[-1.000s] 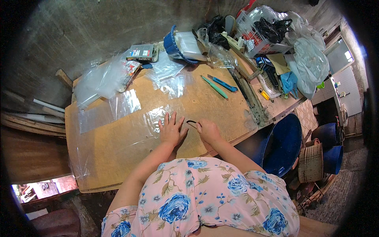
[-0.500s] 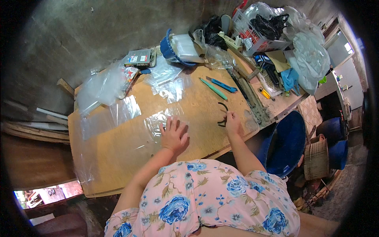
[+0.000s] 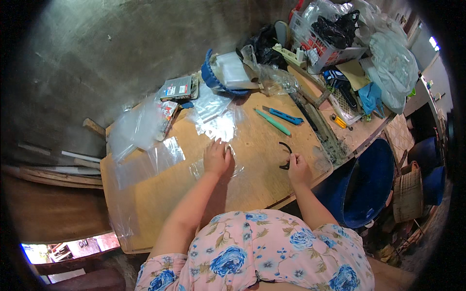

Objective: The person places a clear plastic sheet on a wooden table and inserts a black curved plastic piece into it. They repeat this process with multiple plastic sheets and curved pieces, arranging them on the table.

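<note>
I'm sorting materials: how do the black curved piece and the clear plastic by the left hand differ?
The black curved piece is opaque; the clear plastic is see-through and shiny. The piece is arched, the plastic flat. The right hand holds the piece; the plastic lies on the table by the left hand.

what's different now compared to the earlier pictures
The right hand moved rightward, away from the left hand, carrying the black curved tool it already held. The left hand moved forward, toward the clear bags. The green tool and blue cutter stayed put.
</note>
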